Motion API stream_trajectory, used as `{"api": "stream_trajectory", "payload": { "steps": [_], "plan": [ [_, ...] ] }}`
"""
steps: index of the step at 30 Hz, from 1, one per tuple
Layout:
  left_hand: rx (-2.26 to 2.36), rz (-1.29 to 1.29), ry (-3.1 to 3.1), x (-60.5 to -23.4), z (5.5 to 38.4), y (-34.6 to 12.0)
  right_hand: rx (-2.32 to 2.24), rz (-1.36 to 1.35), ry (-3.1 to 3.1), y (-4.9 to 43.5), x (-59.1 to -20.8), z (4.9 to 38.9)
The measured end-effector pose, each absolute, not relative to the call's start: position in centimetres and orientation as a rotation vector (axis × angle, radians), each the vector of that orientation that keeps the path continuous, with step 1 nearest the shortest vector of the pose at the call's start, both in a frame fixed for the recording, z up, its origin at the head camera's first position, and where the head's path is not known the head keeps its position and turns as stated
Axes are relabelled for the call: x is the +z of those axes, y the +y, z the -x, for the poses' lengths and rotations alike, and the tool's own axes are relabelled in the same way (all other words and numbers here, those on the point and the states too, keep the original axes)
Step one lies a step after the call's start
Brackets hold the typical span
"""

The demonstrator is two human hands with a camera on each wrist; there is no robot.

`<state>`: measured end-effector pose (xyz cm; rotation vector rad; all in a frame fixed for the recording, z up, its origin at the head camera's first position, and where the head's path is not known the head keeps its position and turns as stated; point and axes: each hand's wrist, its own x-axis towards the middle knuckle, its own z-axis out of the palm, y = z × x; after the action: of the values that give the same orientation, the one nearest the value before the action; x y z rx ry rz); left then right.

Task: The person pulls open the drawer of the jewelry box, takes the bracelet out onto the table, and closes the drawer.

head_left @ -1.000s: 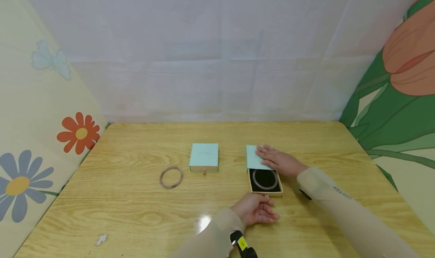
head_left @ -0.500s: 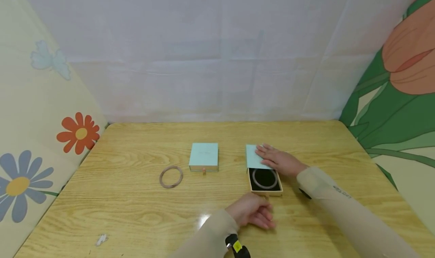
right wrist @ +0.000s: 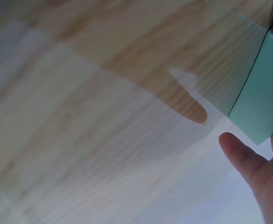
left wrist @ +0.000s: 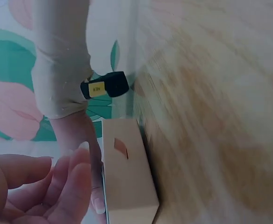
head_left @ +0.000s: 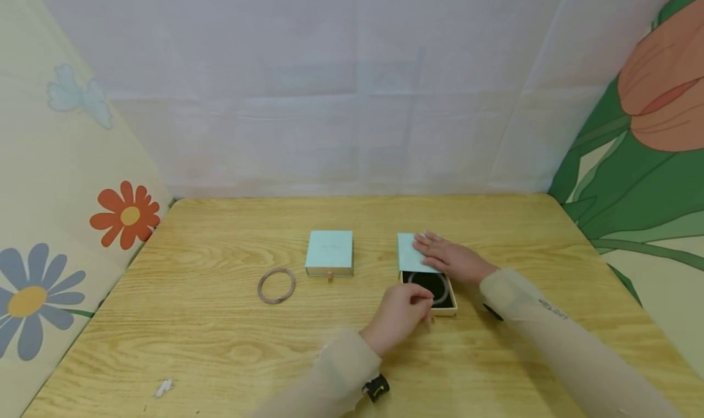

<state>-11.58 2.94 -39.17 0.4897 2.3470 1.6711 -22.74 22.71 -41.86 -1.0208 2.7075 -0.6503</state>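
Note:
My right hand (head_left: 456, 262) lies with spread fingers on the pale blue sleeve (head_left: 409, 256) of a small drawer box. The box's cream drawer (head_left: 448, 311) is pulled out toward me, with a dark lining and a greyish bangle (head_left: 447, 289) inside. Over the drawer's near left corner is my left hand (head_left: 397, 317), fingertips overlapping the bangle in the head view. In the left wrist view a gap shows between the thumb and bent fingers of my left hand (left wrist: 57, 186), beside the drawer front with its pull tab (left wrist: 121, 148). The right wrist view catches the sleeve's side (right wrist: 260, 98).
A second pale blue box (head_left: 329, 250), closed, stands left of the first one. Further left another bangle (head_left: 260, 286) lies flat on the wooden table (head_left: 220, 338). A small white scrap (head_left: 164, 388) is near the front left. A white cloth backdrop (head_left: 352, 131) hangs behind.
My left hand has moved from in front of the drawer up and over its near left part, fingers drawn closer together. My right hand has stayed on the sleeve.

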Motion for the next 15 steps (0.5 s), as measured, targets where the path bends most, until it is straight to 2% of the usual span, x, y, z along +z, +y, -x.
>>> {"api": "stream_trajectory", "payload": {
  "steps": [15],
  "plan": [
    [0.876,-0.864,2.855,-38.9,12.8,4.1,-0.666,1.008,2.694,22.6,-41.9,22.7]
  ]
}}
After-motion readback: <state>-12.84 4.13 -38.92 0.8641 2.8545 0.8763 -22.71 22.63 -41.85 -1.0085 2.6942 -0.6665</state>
